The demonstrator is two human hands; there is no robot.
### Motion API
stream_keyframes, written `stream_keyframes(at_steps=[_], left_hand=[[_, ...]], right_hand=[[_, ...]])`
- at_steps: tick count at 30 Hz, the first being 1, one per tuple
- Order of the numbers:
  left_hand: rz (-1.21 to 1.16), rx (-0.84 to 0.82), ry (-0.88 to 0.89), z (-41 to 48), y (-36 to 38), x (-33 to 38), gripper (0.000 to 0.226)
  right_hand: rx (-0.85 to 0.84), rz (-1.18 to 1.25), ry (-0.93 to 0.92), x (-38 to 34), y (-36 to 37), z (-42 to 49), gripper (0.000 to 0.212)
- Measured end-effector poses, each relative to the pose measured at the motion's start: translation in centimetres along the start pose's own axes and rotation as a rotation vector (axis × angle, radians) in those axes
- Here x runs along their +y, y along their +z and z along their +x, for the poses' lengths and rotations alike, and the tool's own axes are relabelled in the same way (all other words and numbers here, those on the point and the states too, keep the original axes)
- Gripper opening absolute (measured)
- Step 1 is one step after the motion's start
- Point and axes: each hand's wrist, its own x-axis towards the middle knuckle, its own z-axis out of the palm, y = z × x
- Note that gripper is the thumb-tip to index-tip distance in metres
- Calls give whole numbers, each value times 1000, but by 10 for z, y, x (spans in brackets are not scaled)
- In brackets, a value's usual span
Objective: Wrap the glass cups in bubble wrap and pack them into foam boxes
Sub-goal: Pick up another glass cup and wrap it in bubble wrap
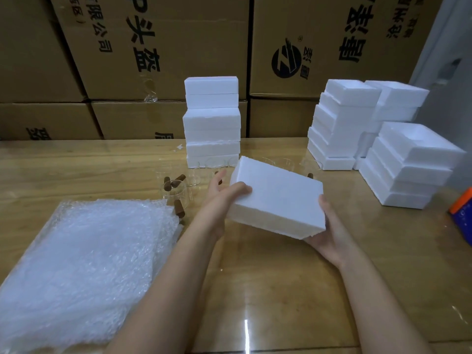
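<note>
Above the table (255, 290), tilted white foam box (275, 198), seemingly closed.

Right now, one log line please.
foam box: tilted, above table | left hand: grips left end | right hand: holds right end | bubble wrap: flat, left | glass cups: unwrapped

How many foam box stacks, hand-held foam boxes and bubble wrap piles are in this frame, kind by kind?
Foam box stacks: 4
Held foam box: 1, gripped by the left hand and the right hand
Bubble wrap pile: 1
Glass cups: too transparent to count
Total counted: 6
</note>
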Motion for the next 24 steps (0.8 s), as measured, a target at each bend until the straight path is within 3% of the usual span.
stream_keyframes(at_steps=[4,8,9,11,13,14,16,19,24], left_hand=[[95,-2,11,1,-6,16,96],[450,-48,129,-3,-14,38,74],[643,-11,284,-4,-15,41,69],[1160,18,811,-11,-14,46,55],[1505,-98,1285,-14,-12,44,37],[1609,-157,1412,-14,-12,39,34],[1786,-198,1451,-13,-12,27,55],[2051,-117,1437,-10,-17,13,82],[1960,-49,1558,-2,-15,6,60]], right_hand=[[-28,-35,-2,2,8,0,59],[65,-35,7,2,21,1,45],[93,-44,21,2,22,2,50],[153,-63,51,2,25,3,61],[173,-56,72,2,27,3,69],[172,-43,79,1,28,2,73],[180,-18,94,-1,29,0,81],[195,-16,132,-1,31,-2,80],[172,43,163,8,37,-5,59]])
